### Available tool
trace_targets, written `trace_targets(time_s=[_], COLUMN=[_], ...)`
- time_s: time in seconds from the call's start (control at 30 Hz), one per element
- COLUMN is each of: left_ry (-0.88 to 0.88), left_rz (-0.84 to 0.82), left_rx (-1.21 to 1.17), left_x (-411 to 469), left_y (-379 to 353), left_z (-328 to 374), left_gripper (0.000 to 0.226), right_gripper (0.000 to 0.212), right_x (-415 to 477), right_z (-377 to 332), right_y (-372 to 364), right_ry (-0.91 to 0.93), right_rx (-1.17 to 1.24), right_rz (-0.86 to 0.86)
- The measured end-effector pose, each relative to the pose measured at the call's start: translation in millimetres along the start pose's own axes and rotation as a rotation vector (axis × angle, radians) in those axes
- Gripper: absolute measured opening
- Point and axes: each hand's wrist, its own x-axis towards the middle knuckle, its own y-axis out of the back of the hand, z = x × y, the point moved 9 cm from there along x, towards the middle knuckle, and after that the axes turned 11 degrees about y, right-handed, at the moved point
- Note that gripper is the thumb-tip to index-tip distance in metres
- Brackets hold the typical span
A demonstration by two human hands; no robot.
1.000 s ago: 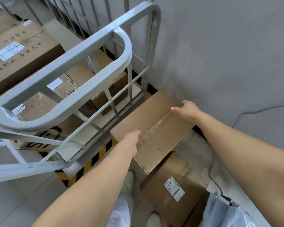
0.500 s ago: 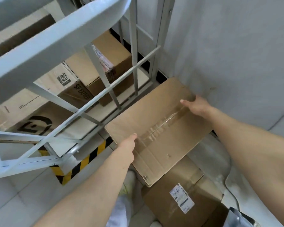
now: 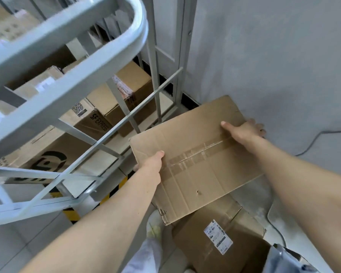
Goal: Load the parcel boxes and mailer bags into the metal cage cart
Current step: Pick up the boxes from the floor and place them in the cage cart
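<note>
The metal cage cart [image 3: 28, 48] rises left of and beyond our fingers [image 3: 259, 127], and the parcel box [image 3: 195, 154], flat with its taped long axis running hand to hand, sits clamped at opposite edges by our left hand [image 3: 152, 166], nearer the cart, and right hand [image 3: 242, 131].

Parcel depot, metal cage cart [image 3: 83, 62] of courier boxes [image 3: 91, 119], hazard-striped floor tape [image 3: 104, 198], bare grey wall [image 3: 264, 56]

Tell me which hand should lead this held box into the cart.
Left, probably. The left hand grips the box edge nearest the cage cart; the right hand holds the far edge by the wall, so it would follow.
</note>
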Motion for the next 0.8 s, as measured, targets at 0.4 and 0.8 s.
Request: trace_targets(time_s=[0.4,0.8], left_ry=[-0.337,-0.868], left_rz=[-0.166,-0.192], left_rx=[0.148,0.124], left_x=[-252,-547], left_y=[13,113], left_z=[-6,24], left_gripper=[0.112,0.108], right_gripper=[0.114,0.107], right_x=[-183,-378], right_z=[49,19], right_y=[236,448], right_ry=[-0.049,0.137], right_rx=[0.141,0.451], right_rz=[0.345,0.666])
